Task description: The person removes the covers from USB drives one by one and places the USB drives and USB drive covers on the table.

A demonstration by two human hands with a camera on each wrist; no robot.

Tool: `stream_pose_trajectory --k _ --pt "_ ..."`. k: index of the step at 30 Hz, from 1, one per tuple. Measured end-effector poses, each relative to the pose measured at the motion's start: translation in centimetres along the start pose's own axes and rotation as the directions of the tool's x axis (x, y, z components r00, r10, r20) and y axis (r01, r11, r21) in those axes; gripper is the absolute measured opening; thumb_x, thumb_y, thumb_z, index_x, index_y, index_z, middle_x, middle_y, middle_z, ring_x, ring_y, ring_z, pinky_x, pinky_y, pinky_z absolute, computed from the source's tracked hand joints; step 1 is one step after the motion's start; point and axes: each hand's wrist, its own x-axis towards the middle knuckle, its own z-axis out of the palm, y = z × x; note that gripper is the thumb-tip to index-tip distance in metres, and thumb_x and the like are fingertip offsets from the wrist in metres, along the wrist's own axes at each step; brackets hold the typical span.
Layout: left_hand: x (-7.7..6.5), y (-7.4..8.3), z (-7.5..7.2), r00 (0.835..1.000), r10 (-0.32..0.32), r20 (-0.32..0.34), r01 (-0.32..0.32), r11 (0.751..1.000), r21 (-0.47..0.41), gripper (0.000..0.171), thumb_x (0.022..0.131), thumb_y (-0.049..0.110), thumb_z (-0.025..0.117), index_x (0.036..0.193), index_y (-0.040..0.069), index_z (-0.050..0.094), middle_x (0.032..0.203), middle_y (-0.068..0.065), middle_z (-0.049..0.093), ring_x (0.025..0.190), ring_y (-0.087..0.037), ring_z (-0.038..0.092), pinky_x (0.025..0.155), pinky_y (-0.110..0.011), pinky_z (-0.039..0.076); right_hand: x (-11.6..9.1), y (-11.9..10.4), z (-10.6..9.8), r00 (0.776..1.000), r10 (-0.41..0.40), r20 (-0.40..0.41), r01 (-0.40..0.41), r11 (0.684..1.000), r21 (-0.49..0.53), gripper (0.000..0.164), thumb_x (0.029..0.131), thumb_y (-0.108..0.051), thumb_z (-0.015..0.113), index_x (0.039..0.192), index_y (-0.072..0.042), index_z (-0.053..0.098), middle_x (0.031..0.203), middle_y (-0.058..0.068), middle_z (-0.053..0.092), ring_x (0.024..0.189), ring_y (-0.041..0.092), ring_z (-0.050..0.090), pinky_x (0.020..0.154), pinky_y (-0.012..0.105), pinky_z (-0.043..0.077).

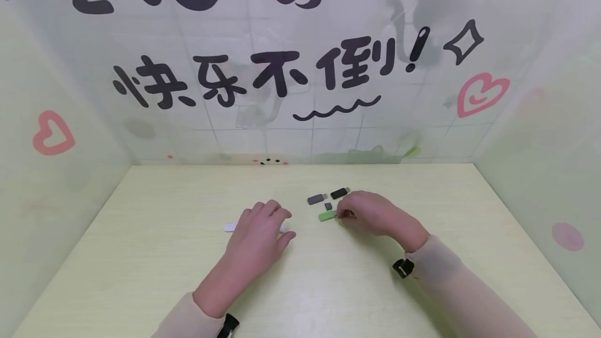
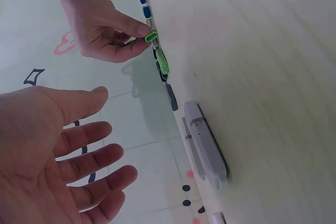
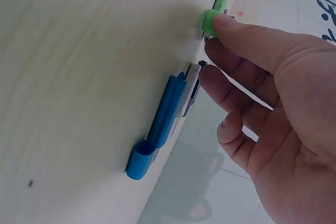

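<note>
Our right hand (image 1: 368, 213) pinches the green cap (image 3: 209, 22) by its sides beside the green USB stick (image 1: 327, 216), probably leaving its open end clear; our left hand (image 1: 255, 240) is just loosely spread.

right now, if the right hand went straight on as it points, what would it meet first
Most likely the green USB stick, just left of the right hand in the head view; the hand pinches a green cap. The exact gap is unclear.
</note>
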Motion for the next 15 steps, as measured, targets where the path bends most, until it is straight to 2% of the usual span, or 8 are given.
stream_pose_trajectory --k 15 --pt "-0.31 -0.62 -0.67 0.999 -0.005 -0.037 0.004 1.0 -0.012 0.034 0.081 0.032 0.081 0.107 0.014 0.071 0.104 0.001 0.063 0.091 -0.024 0.059 0.078 -0.039 0.046 0.44 0.27 0.27 1.0 -0.017 0.02 0.016 0.999 0.05 0.013 0.093 -0.008 0.067 0.096 -0.015 0.077 0.09 -0.01 0.069 0.077 0.002 0.059 0.073 0.023 0.051"
